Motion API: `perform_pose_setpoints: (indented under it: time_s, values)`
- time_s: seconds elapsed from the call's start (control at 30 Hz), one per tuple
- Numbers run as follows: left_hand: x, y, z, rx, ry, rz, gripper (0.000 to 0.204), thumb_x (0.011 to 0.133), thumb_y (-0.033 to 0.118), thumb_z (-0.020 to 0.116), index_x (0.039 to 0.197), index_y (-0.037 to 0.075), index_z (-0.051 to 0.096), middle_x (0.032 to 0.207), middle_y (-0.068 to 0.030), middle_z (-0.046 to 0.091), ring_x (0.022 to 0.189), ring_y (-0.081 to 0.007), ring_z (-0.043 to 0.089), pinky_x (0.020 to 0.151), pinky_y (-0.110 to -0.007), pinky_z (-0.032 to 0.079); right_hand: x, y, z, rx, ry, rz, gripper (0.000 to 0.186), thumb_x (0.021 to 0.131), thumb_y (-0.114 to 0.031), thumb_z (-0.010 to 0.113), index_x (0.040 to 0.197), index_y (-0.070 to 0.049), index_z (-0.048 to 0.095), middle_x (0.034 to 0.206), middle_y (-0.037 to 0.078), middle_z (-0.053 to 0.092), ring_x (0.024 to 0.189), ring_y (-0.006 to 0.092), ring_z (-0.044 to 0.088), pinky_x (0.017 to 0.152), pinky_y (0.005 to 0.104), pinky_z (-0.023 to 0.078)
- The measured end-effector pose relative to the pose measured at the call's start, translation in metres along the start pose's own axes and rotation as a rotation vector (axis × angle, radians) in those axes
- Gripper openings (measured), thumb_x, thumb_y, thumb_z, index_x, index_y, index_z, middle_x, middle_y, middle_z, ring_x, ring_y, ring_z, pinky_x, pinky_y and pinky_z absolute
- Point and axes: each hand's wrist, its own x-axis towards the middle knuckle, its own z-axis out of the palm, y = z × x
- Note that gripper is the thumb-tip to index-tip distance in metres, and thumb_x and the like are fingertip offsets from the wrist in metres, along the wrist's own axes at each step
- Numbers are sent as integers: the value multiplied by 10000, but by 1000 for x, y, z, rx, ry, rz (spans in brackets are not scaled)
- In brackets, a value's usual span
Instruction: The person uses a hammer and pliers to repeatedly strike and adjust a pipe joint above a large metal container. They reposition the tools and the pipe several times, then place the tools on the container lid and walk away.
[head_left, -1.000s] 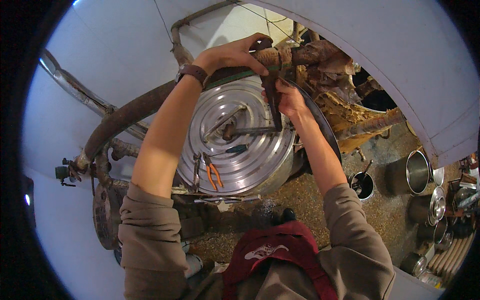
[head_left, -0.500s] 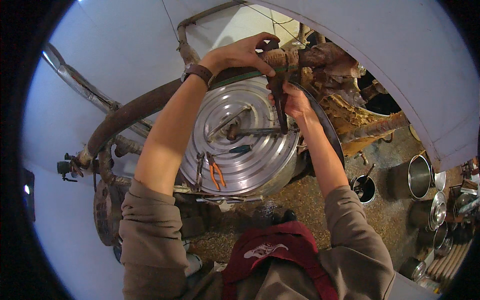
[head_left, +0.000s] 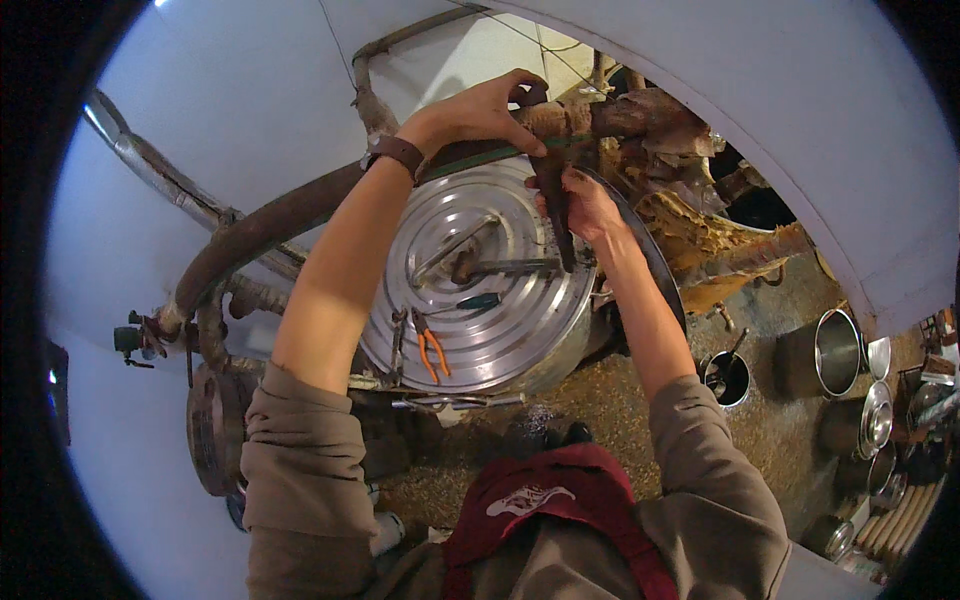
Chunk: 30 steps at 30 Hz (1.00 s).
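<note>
Gripping with your right hand point(head_left: 588, 208), you hold the dark long tool point(head_left: 554, 205) closed inside the fingers; its narrow end points down above the round metal lid point(head_left: 505, 335). Your left hand point(head_left: 480, 112) is at the brown pipe point(head_left: 300, 208), thumb and fingers curved around near the tool's top; how firmly they press, I cannot tell. Orange-handled pliers point(head_left: 430, 345) lie on the lid.
</note>
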Motion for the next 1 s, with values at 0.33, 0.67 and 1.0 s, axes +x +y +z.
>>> perform_pose_setpoints:
  time_s: [0.33, 0.67, 1.0]
  values:
    - [3, -8, 1, -142, -28, 55, 939, 809, 330, 946, 1548, 29, 452, 1404, -168, 650, 1274, -237, 622, 1101, -361, 495, -9, -1, 9, -68, 58, 0, 535, 1128, -394, 513, 1508, -18, 503, 1353, 260, 675, 1023, 333, 728, 919, 442, 617]
    - [11, -20, 4, -250, 109, -39, 663, 994, 565, 702, 1407, 50, 637, 1248, -142, 737, 1108, -202, 675, 975, -327, 514, -3, 6, 5, -113, 101, -12, 552, 1149, -432, 427, 1490, -4, 503, 1235, 268, 712, 871, 292, 708, 782, 411, 594]
    - [18, 3, 18, 91, 433, -128, 499, 907, 423, 681, 1198, 30, 783, 993, -224, 796, 946, -357, 774, 897, -409, 586, -5, 6, 21, -106, 179, -33, 402, 1168, -354, 417, 1325, -31, 597, 1053, 187, 759, 687, 214, 670, 644, 350, 556]
